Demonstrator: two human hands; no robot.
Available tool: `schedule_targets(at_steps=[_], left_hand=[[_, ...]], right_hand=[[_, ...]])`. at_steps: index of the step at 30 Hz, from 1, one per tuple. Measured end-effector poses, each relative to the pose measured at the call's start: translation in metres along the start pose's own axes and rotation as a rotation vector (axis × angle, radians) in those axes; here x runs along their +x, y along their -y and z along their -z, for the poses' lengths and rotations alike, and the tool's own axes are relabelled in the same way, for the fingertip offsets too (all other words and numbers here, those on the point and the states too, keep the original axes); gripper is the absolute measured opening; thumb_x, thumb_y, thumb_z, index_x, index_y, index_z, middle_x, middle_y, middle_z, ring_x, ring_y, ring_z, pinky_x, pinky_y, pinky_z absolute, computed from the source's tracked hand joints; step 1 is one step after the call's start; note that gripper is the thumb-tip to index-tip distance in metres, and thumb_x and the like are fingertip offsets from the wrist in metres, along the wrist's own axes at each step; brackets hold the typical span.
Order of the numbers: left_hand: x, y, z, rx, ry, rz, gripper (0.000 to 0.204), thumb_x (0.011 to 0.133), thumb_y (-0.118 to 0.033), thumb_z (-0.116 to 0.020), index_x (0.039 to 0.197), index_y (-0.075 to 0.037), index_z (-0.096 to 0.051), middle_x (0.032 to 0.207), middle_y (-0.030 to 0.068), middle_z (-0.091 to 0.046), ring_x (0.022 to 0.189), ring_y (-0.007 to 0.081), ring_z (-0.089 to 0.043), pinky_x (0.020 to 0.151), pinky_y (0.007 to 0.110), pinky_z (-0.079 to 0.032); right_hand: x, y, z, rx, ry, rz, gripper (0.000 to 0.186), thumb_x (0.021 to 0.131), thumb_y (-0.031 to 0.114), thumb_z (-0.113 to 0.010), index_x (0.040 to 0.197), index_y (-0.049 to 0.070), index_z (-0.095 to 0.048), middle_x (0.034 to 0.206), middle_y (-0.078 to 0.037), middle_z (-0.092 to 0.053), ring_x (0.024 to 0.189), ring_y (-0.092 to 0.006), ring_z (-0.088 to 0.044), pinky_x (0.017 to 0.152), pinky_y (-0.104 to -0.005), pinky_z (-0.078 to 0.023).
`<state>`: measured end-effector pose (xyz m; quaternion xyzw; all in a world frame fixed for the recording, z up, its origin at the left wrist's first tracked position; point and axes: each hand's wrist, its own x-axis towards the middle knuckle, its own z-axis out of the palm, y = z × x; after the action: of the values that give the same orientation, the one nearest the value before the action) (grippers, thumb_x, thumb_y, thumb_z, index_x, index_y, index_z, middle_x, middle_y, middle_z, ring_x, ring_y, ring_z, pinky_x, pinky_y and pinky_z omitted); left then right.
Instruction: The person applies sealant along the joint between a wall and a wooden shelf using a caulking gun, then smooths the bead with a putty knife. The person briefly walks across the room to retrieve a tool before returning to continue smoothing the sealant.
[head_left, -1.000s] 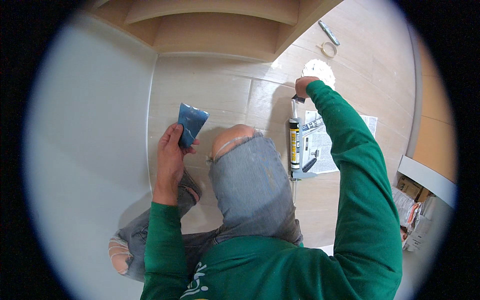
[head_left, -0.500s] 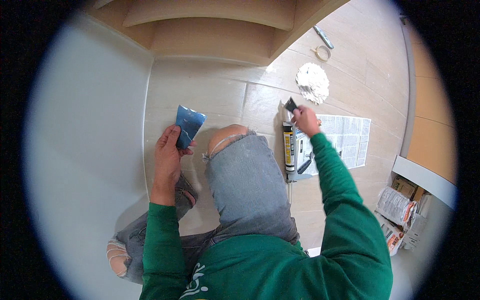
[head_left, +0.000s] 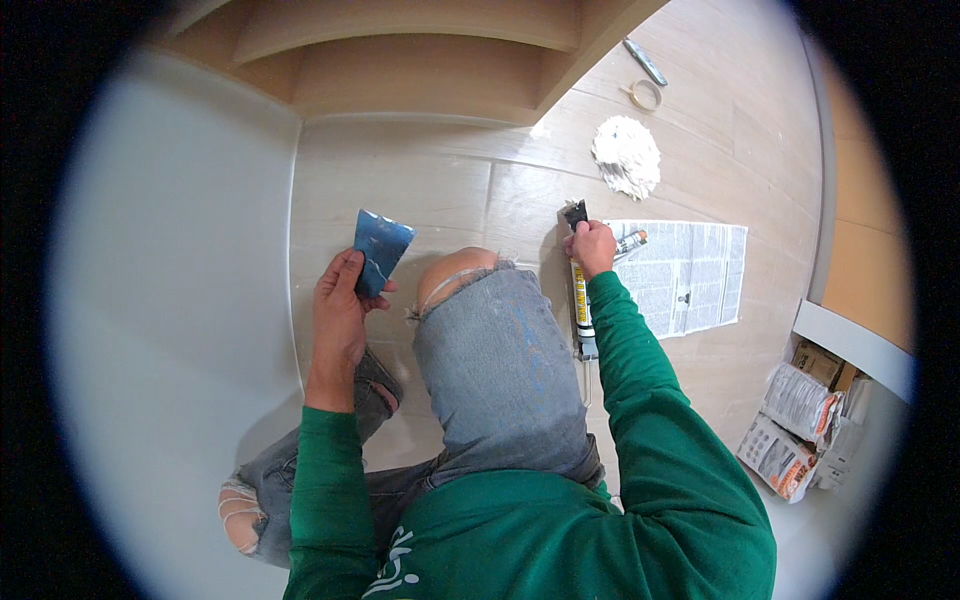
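My left hand (head_left: 341,305) grips a blue flexible spreader (head_left: 380,250) by its lower edge, thumb on its face. White smears mark the spreader. To the right, my right hand (head_left: 594,247) is closed on a small black scraper (head_left: 575,212), whose blade points away from me with pale residue on it. Directly below that hand, a caulking gun (head_left: 584,312) with a yellow-and-black labelled cartridge lies on the floor, its upper part covered by the hand. A newspaper sheet (head_left: 700,275) is spread beside it, with a small marker-like tube (head_left: 631,242) on it.
A white cloth heap (head_left: 626,158), a tape roll (head_left: 646,95) and a utility knife (head_left: 645,62) lie farther off. Wooden shelving (head_left: 420,75) stands ahead, a white wall (head_left: 180,260) at left. Paper bags (head_left: 790,440) sit at lower right. My bent knee (head_left: 460,275) is between my hands.
My right hand with the scraper has shifted left and slightly nearer, over the caulking gun. More of the newspaper shows. My left hand and the spreader have barely moved.
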<state>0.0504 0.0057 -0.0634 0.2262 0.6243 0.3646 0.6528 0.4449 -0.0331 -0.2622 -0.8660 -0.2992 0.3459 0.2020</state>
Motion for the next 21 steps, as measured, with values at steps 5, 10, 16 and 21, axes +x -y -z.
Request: schedule_targets(at_steps=[5, 10, 16, 21], left_hand=[[0.001, 0.000, 0.001, 0.001, -0.003, 0.005, 0.029, 0.104, -0.030, -0.055, 0.115, -0.004, -0.064, 0.087, 0.0051, -0.070, 0.071, 0.0161, -0.070, 0.055, 0.026, -0.052], [0.000, -0.003, 0.000, 0.004, 0.012, 0.005, 0.030, 0.104, -0.030, -0.055, 0.117, -0.004, -0.063, 0.088, 0.0053, -0.070, 0.072, 0.0164, -0.070, 0.056, 0.027, -0.053], [-0.009, -0.011, -0.007, -0.006, -0.056, 0.010, 0.032, 0.102, -0.028, -0.056, 0.121, -0.002, -0.062, 0.089, 0.0068, -0.068, 0.070, 0.0173, -0.068, 0.056, 0.027, -0.051], [-0.002, -0.039, -0.025, -0.350, 0.177, 0.061, 0.035, 0.096, -0.023, -0.060, 0.122, -0.001, -0.060, 0.088, 0.0065, -0.064, 0.064, 0.0184, -0.063, 0.050, 0.026, -0.046]], right_hand=[[-0.009, 0.016, -0.010, -0.264, -0.148, 0.163, 0.034, 0.087, 0.023, -0.051, 0.082, -0.004, -0.071, 0.074, -0.022, -0.072, 0.074, -0.0405, -0.071, 0.075, -0.0466, -0.055], [0.001, 0.026, -0.019, -0.246, -0.135, 0.113, 0.035, 0.088, 0.024, -0.051, 0.085, -0.003, -0.072, 0.076, -0.024, -0.070, 0.077, -0.0424, -0.070, 0.077, -0.0485, -0.055], [-0.025, 0.062, 0.042, -0.124, -0.157, 0.344, 0.030, 0.095, 0.025, -0.055, 0.108, 0.004, -0.071, 0.089, -0.026, -0.069, 0.084, -0.0455, -0.067, 0.076, -0.0524, -0.052], [-0.075, 0.107, 0.144, -0.336, -0.121, 0.670, 0.030, 0.097, 0.013, -0.060, 0.125, 0.014, -0.069, 0.081, -0.014, -0.067, 0.074, -0.0272, -0.066, 0.067, -0.0378, -0.052]])
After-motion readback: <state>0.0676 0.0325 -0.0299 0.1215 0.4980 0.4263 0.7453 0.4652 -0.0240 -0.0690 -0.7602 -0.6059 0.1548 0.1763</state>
